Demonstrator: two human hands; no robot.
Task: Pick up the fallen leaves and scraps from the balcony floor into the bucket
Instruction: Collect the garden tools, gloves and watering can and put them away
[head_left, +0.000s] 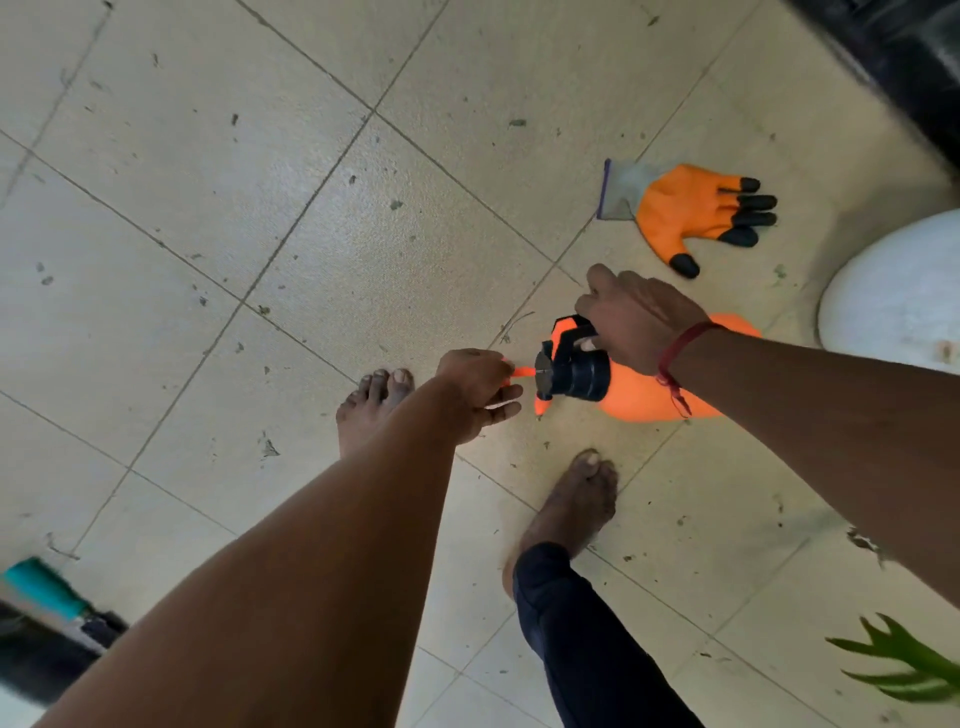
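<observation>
Gripping orange sprayer (639, 400) head with right hand (639, 322), left hand (478, 384) pinching its nozzle (523, 371). Nearest leaf scrap (514, 323) lies on floor (208, 208) just beyond sprayer nozzle, closer to left hand. Both hands occupied tbh.

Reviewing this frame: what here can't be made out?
Head view only:
No bucket in frame.
The spray bottle: its body is largely covered by the right hand and forearm.
Its nozzle tip: partly hidden in the grip of the left hand.
The white rounded vessel: cut by the right edge, kind unclear.
The teal object: blurred, at the left edge.
The floor scraps: too small to tell leaf from dirt.
</observation>
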